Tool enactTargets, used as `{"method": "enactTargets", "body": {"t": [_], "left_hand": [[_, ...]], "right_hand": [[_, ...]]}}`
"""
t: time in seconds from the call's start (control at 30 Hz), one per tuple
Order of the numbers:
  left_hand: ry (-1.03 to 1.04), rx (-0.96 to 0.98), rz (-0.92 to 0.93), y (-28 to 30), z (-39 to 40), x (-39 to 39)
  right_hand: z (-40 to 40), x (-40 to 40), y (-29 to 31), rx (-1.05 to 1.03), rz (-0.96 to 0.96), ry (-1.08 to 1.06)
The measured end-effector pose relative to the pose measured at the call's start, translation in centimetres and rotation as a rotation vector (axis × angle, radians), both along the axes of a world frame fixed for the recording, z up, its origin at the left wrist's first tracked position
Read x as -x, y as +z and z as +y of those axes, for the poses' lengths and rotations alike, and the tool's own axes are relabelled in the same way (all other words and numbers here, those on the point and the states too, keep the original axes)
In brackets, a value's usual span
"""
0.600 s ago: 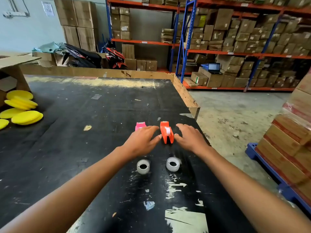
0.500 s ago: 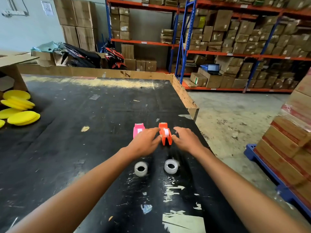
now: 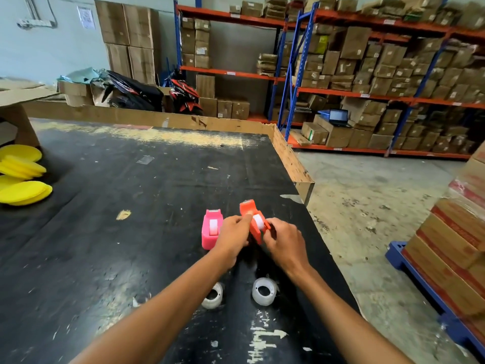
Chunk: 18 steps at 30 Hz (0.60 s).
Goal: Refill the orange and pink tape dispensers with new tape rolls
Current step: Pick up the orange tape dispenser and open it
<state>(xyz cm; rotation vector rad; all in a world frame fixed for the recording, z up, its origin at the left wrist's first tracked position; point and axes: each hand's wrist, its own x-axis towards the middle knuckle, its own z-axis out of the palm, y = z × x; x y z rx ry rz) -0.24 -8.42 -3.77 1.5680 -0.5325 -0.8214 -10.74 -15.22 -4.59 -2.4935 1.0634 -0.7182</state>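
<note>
The orange tape dispenser is tilted and lifted slightly off the black table, with a white roll core showing in its middle. My left hand grips its left side and my right hand grips its near right end. Just left of it the pink tape dispenser stands on the table, partly behind my left hand. Two clear tape rolls lie flat nearer to me: the left roll is partly hidden by my left forearm, and the right roll lies between my forearms.
Yellow round pads are stacked at the table's left edge. A cardboard rim runs along the far and right sides of the table. Stacked boxes on a blue pallet stand on the floor to the right; shelving full of cartons fills the background.
Both hands closed in on the orange dispenser and took hold of it; it is now tilted and raised from where it stood upright.
</note>
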Motion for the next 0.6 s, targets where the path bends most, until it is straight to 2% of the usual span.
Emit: {"method": "enactTargets", "body": {"t": [0.1, 0.3, 0.37, 0.47, 0.6], "left_hand": [[0.042, 0.099, 0.214, 0.4, 0.2, 0.1], [0.116, 0.286, 0.243, 1.1, 1.8, 0.6], [0.167, 0.37, 0.18, 1.5, 2.2, 0.8], [0.129, 0.43, -0.052, 2.3, 3.2, 0.7], [0.069, 0.434, -0.234, 3.1, 4.0, 1.0]], "right_hand": [[0.9, 0.6, 0.4, 0.177, -0.082, 0.1], [2.1, 1.3, 2.3, 0.197, -0.228, 0.264], [2.7, 1.2, 2.7, 0.104, -0.304, 0.315], [3.3, 0.5, 4.0, -0.227, -0.462, 0.27], [3.3, -0.5, 5.2, -0.453, -0.505, 0.244]]}}
